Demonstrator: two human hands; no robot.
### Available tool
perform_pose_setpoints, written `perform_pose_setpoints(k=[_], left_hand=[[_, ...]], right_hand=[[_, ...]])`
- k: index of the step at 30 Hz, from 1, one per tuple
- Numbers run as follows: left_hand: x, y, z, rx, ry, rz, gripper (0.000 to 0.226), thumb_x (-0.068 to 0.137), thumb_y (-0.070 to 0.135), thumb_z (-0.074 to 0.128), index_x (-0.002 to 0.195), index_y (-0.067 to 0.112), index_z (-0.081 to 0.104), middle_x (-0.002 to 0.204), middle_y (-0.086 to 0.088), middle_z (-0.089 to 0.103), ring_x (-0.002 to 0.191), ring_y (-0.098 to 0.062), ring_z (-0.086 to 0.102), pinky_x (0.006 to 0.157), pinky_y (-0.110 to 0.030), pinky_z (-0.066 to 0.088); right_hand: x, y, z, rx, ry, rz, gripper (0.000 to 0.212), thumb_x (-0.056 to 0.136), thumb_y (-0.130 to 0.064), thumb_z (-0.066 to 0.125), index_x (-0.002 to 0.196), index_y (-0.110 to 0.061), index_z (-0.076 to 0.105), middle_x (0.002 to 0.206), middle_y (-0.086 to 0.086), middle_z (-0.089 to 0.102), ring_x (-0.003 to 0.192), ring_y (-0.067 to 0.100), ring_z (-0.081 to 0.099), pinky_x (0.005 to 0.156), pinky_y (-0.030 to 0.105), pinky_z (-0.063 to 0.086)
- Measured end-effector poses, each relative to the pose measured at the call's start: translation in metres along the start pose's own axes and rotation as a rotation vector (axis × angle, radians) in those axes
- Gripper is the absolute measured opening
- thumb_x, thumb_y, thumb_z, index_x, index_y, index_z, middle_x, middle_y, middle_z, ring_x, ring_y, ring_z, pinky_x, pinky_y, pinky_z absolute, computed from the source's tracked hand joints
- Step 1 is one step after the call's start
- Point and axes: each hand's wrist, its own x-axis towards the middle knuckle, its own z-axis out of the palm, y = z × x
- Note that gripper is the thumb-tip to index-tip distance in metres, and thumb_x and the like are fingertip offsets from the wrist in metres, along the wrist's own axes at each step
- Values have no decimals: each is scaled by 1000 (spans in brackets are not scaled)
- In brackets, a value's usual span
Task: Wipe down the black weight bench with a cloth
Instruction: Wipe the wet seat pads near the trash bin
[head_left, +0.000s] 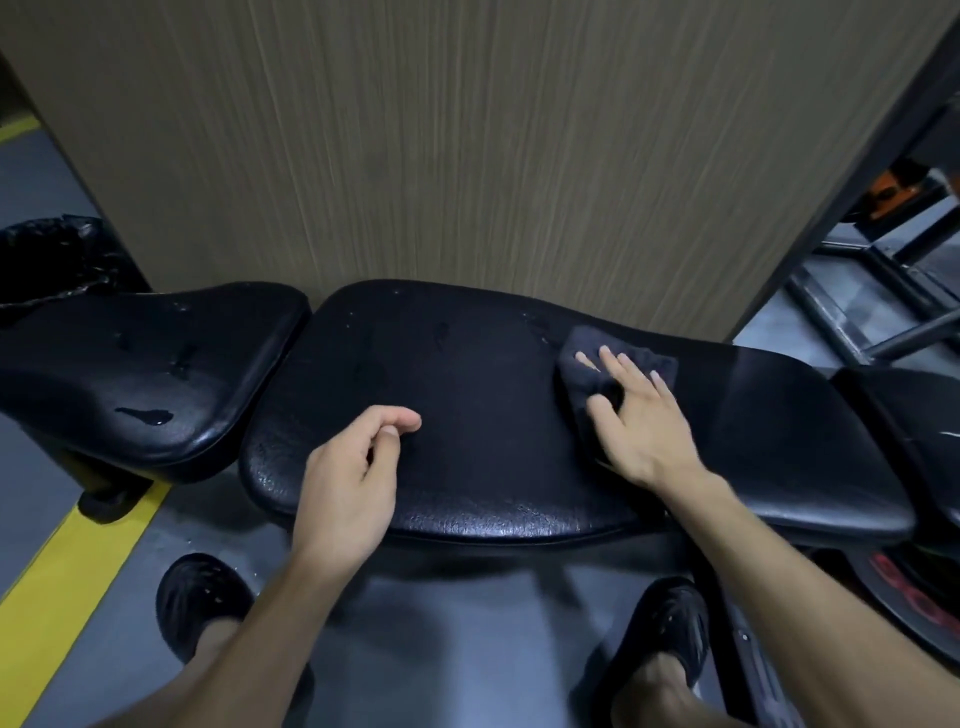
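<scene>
So the black weight bench (467, 415) runs left to right across the middle of the shot, long back pad in the center and the seat pad (140, 374) off at 9 o'clock with a small gap between them. Both pads have wet streaks and droplets on them, and there's a little puddle near the front of the seat pad.

The dark cloth (613, 374) sits bunched up on the back pad at about 2 o'clock from center, near the far edge. The right hand (639, 415) lies flat on top of it, fingers spread and straight, pressing it onto the pad. The left hand (348, 478) hovers over the near middle of the pad with fingers loosely curled, thumb tip against the index finger, holding nothing.

Right behind the bench at 12 o'clock is a wood-grain panel (467, 156), basically touching the far edge. At 10 o'clock there's a bin with a black bag (52, 254). A dark metal frame (852, 312) is at 2 to 3 o'clock. Grey floor with a yellow stripe (67, 592) at 8 o'clock. Two black shoes (200, 597) show at 6 o'clock below the bench. Something with red markings (904, 587) is at 4 o'clock, too blurry to read.
</scene>
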Motion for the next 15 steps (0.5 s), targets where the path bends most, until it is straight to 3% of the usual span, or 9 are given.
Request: perform_pose_setpoints(k=[2, 4, 7, 11, 13, 15], left_hand=[[4, -1, 3, 50, -48, 25, 28, 102, 16, 50, 104, 32, 72, 97, 16, 75, 84, -13, 68, 79, -22, 49], [14, -2, 6, 120, -88, 65, 27, 101, 18, 52, 106, 35, 71, 99, 15, 73, 89, -8, 67, 82, -23, 49], [32, -5, 10, 153, -131, 78, 25, 100, 20, 53, 106, 37, 71, 99, 15, 73, 94, -5, 67, 88, -32, 52], [41, -11, 12, 111, -142, 49, 26, 100, 20, 54, 103, 38, 72, 99, 17, 73, 97, -2, 67, 88, -27, 52], [39, -11, 14, 141, -151, 71, 26, 100, 19, 55, 103, 39, 73, 98, 20, 70, 94, 1, 64, 82, -14, 45], [38, -10, 19, 178, -148, 96, 26, 99, 19, 56, 103, 39, 72, 99, 23, 67, 97, 2, 62, 81, -9, 41]], right_hand=[[-6, -19, 9, -137, -1, -56, 82, 79, -55, 10, 157, -36, 26, 167, -4, 17, 154, 14, 12, 125, 42, 4], [-34, -37, 14, -124, -51, -279, 76, 82, -50, 21, 156, -35, 28, 166, -6, 17, 154, 14, 12, 125, 44, 5], [-47, -27, 9, -37, -145, -460, 75, 81, -45, 34, 155, -41, 28, 166, -13, 15, 153, 7, 8, 125, 38, 2], [40, 15, 1, 74, -29, -180, 74, 79, -55, 27, 152, -41, 35, 164, -9, 26, 152, 10, 17, 125, 39, 6], [82, 20, 4, 43, -7, 33, 75, 83, -57, 18, 155, -40, 28, 166, -5, 20, 153, 12, 12, 125, 40, 0], [101, 2, 16, -64, -4, 93, 68, 92, -51, 15, 158, -36, 20, 168, -3, 12, 154, 14, 6, 124, 45, -2]])
